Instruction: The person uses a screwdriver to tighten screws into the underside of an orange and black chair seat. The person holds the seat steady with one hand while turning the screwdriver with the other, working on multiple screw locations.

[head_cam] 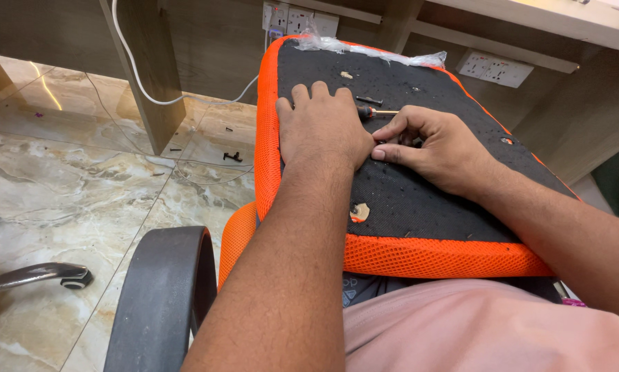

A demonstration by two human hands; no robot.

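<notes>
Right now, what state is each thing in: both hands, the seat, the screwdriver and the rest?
Seat: upside down, black underside up, across the lap.
Left hand: flat on the seat, holding nothing.
Right hand: fingers curled, pinching something small and hidden.
Screwdriver: lying on the seat, untouched.
Plastic wrap: bunched at the far edge.
Armrest: beside the seat.

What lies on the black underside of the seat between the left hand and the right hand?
In the head view, a screwdriver lies on the black seat underside, between the left hand and the right hand; lower down, the right fingertips touch the left hand.
</notes>
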